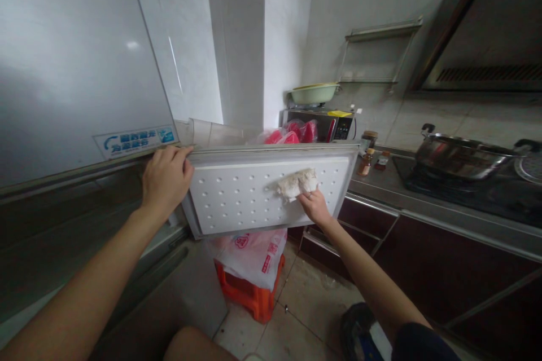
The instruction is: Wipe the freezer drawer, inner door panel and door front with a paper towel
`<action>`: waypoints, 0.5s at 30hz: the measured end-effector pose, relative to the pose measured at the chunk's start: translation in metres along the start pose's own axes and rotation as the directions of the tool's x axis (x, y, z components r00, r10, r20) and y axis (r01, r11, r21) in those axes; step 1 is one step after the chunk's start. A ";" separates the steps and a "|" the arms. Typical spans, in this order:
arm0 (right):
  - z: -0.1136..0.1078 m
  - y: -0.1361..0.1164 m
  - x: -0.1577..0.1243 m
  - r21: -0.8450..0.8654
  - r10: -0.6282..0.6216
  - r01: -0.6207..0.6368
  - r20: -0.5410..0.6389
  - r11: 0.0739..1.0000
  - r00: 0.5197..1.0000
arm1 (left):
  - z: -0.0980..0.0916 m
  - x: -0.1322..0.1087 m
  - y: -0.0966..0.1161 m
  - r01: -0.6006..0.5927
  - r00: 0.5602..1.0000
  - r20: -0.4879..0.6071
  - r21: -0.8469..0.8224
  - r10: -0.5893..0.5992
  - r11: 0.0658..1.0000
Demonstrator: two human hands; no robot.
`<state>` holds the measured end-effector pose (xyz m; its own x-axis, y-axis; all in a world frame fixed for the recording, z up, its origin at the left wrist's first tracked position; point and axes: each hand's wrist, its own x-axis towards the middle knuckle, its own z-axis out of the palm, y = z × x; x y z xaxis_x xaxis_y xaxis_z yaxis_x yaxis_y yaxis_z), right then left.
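Note:
An opened refrigerator door [237, 217] swings out across the middle, its white dimpled inner panel facing me. My left hand [167, 175] is closed at the door's upper left corner, its fingers curled over the edge. With my right hand [314, 205] I grip a crumpled whitish cloth [296, 183], brownish in places, and press it against the right half of the panel. The fingertips behind the cloth are partly hidden. Above my left hand is the closed grey upper door [76, 62] with a blue label [135, 141].
Below the door, an orange plastic stool [249, 293] carries a printed plastic bag [258, 259]. Behind it stand a microwave [342, 127] and a green basin [314, 94]. To the right, the counter [376, 183] holds small bottles [366, 162] and a steel pot [463, 158] on a stove.

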<state>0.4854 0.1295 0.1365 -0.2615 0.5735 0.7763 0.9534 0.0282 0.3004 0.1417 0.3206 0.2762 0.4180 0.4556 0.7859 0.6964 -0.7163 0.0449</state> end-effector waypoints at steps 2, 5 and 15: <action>-0.014 0.009 0.032 -0.022 -0.018 0.018 -0.009 1.000 1.000 | -0.001 0.000 0.000 0.002 1.000 0.005 0.006 -0.002 1.000; -0.034 0.013 0.070 0.023 -0.028 0.029 -0.042 0.999 0.999 | -0.002 0.000 0.001 -0.002 1.000 0.009 0.036 0.002 0.999; 0.008 -0.029 -0.003 0.205 -0.416 0.377 0.203 0.903 0.887 | -0.004 0.001 0.003 -0.010 1.000 0.004 0.070 0.010 0.998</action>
<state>0.4594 0.1330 0.1207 -0.5978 0.6627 0.4511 0.7935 0.4092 0.4504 0.1413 0.3167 0.2795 0.4269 0.4504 0.7841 0.7311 -0.6823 -0.0061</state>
